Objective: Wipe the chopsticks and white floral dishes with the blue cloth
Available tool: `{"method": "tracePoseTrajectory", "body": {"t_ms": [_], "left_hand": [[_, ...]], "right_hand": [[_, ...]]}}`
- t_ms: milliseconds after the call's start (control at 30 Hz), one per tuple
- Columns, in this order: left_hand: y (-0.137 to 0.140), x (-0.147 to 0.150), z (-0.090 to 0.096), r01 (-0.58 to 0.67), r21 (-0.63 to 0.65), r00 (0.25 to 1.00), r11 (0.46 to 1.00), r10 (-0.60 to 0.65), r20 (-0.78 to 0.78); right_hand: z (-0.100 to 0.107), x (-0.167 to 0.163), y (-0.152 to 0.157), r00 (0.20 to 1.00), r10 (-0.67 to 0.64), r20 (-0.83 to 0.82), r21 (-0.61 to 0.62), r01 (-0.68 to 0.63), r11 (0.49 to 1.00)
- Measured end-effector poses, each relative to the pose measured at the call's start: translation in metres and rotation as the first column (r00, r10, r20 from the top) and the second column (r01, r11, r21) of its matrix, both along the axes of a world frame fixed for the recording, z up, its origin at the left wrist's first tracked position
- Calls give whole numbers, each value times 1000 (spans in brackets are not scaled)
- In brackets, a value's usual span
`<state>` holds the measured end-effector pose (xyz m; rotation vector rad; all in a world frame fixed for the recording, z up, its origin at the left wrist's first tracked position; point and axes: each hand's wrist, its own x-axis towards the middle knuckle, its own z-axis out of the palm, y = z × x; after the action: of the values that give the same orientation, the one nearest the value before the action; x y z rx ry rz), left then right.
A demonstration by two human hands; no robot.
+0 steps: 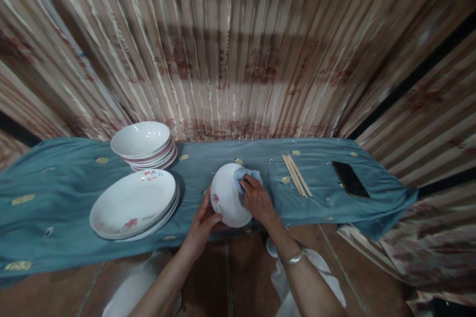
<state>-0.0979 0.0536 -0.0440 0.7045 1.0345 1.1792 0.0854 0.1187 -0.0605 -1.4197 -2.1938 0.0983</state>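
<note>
A white bowl (229,203) with a small red flower print is tilted up near the front edge of the table, in front of me. My left hand (204,217) grips its lower left edge, thumb against the near side. On the bowl's upper right, my right hand (255,197) presses a light blue cloth (240,178), its fingers closed on the folded fabric. Part of the cloth is hidden under those fingers.
Left of the bowl lies a stack of oval flowered plates (132,203), with a stack of white bowls (141,139) behind it. Several wooden chopsticks (296,176) and a black phone (350,179) lie to the right on the teal tablecloth (208,153). A striped curtain (230,59) hangs behind.
</note>
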Motion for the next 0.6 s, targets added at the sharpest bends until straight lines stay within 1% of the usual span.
{"method": "tracePoseTrajectory", "body": {"t_ms": [100, 167, 300, 400, 500, 600], "left_hand": [[1, -1, 2, 5, -19, 1000, 1000, -4, 7], [1, 0, 5, -1, -25, 1000, 1000, 1, 17], [1, 0, 9, -7, -42, 999, 999, 9, 47], [2, 1, 10, -9, -57, 997, 998, 13, 73], [2, 0, 8, -4, -66, 996, 998, 11, 93], [3, -1, 4, 1, -75, 994, 997, 7, 108]], "right_hand": [[-7, 5, -11, 1000, -2, -24, 2, 2, 1000], [-9, 7, -19, 998, 5, -55, -19, -6, 1000], [-3, 6, -31, 993, 30, -114, -148, -47, 988], [4, 2, -37, 977, 59, -203, -238, -108, 965], [10, -4, -40, 931, 108, -349, -298, -220, 929], [14, -14, -42, 851, 136, -507, -311, -328, 892]]}}
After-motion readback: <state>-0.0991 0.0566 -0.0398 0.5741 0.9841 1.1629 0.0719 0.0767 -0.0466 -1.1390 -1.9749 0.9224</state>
